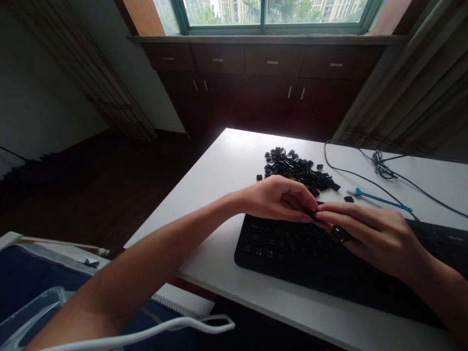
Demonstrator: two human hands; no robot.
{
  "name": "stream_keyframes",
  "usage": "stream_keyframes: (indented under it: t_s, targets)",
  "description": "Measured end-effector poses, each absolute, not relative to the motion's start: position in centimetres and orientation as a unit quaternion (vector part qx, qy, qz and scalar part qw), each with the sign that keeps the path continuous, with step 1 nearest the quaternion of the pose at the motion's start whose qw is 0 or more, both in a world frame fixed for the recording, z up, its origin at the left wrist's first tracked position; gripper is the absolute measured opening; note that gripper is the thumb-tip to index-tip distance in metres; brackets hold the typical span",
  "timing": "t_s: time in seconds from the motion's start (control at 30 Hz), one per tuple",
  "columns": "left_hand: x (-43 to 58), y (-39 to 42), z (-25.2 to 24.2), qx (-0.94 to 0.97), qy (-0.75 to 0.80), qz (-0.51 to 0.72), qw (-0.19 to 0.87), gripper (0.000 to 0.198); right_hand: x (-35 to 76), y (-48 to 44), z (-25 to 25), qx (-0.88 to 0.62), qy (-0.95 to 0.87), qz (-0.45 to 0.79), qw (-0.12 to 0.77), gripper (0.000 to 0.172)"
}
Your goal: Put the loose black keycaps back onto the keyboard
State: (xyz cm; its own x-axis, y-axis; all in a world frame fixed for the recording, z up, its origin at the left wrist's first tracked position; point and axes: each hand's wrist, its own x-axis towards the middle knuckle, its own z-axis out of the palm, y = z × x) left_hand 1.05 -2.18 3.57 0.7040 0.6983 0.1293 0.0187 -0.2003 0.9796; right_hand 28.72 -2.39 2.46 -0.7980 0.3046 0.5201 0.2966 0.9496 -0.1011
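My left hand reaches in over the upper left of a black keyboard, its thumb and fingers pinched together. From the other side my right hand meets it, fingers closed, with a large black ring on one finger. Between the touching fingertips is a small black keycap, mostly hidden. Bare switch positions without caps show at the keyboard's left end. Just behind my left hand lies a heap of loose black keycaps, with a few single ones lying apart from it.
A blue brush with pale bristles rests right of the heap. A black cable loops across the white table. Below the window, wooden cabinets stand beyond the table. A blue-lined frame with a white rail is at lower left.
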Motion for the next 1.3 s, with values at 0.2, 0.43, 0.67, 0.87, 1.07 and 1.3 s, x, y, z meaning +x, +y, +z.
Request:
stream_keyframes:
  t_s: [0.2, 0.43, 0.67, 0.87, 1.07, 1.3]
  targets:
    - [-0.2, -0.5, 3.2, 0.775, 0.281, 0.387, 0.413, 0.022, 28.5, -2.6, 2.0, -0.169, -0.951, -0.002, 0.259, 0.042]
    - [-0.1, 0.6, 0.5, 0.788, 0.362, 0.442, 0.227, 0.022, 23.9, -4.9, 2.5, -0.181, -0.950, 0.079, 0.241, 0.041]
    - [-0.2, 0.0, 0.5, 0.867, 0.317, 0.373, 0.094, 0.014, 18.2, -6.7, 2.5, -0.178, -0.947, 0.111, 0.244, 0.020]
    - [-0.1, -0.1, 0.5, 0.893, 0.297, 0.339, 0.019, 0.018, 18.4, -6.5, 1.8, -0.199, -0.938, 0.146, 0.242, 0.024]
    - [-0.2, 0.0, 0.6, 0.895, 0.294, 0.334, 0.026, 0.016, 18.8, -6.6, 1.7, -0.196, -0.939, 0.162, 0.233, 0.034]
    - [-0.2, -0.1, 0.7, 0.895, 0.293, 0.335, 0.030, 0.016, 18.8, -6.8, 1.8, -0.207, -0.938, 0.151, 0.232, 0.043]
